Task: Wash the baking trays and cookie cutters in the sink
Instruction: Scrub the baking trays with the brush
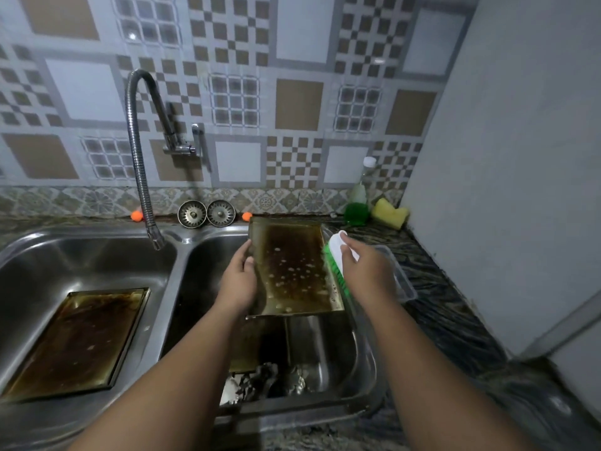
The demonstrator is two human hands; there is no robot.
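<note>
Patterned brown-and-white tiles back a double stainless-steel sink (175, 275) set into a dark speckled stone desk (455, 320). A flexible chrome faucet (138, 157) arches from the wall, its spout hanging over the divider between the basins.

In the left basin a burnt, brown-stained rectangular baking tray (74, 343) lies flat on the bottom. Over the right basin the person holds a second scorched rectangular baking tray (292, 268) tilted up on its near edge, its face dotted with suds. The left grip (239, 281) clasps this tray's left edge. The right grip (364, 271) is wrapped round a white-backed, green-bristled scrub brush (333, 255), whose bristles touch the tray's right edge. Below, on the right basin's floor, lies a cluster of metal cookie cutters (270, 380).

Two round metal sink strainers (206, 213) lean on the back ledge. A green dish-soap bottle (357, 206) and a yellow sponge (390, 213) sit in the desk's far corner.
</note>
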